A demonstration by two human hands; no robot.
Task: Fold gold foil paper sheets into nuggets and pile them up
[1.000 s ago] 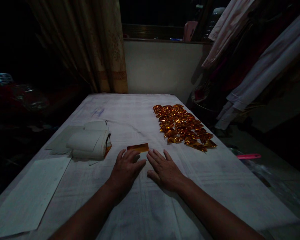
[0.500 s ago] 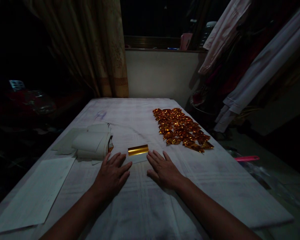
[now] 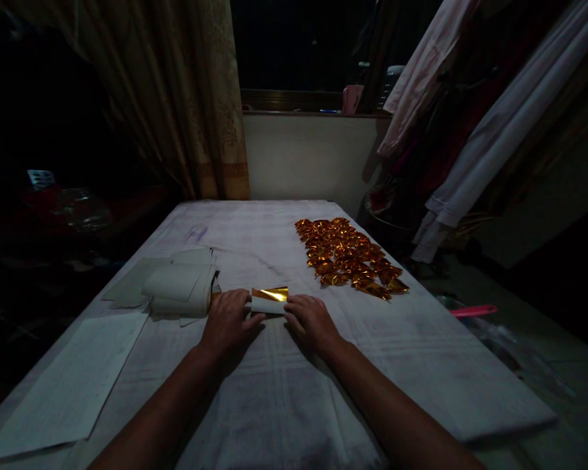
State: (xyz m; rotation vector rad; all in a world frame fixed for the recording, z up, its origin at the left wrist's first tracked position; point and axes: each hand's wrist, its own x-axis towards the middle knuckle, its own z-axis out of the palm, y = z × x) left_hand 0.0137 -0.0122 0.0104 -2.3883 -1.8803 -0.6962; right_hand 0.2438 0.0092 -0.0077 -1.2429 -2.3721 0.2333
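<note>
Between my hands is a small sheet of gold foil paper [image 3: 269, 301], its shiny side showing at the back and its white side curled up in front. My left hand [image 3: 229, 318] pinches the left end of the sheet, thumb toward me. At the right end, my right hand [image 3: 310, 318] grips it with thumb and fingers bent together. Left of my left hand lies a curled stack of pale paper sheets [image 3: 179, 287] with a bit of gold at its edge. Folded gold foil pieces [image 3: 345, 254] sit in rows beyond my right hand.
A flat white sheet [image 3: 68, 378] lies on the left of the cloth-covered table [image 3: 274, 405]. Curtains [image 3: 176, 98] hang behind it, and clothes [image 3: 490, 124] hang at the right. A pink handle [image 3: 474, 311] is beside the table's right edge, lower down.
My hands have gone from lying spread beside the foil paper to gripping its two ends. The paper's near edge is now lifted and curled. The view has shifted slightly.
</note>
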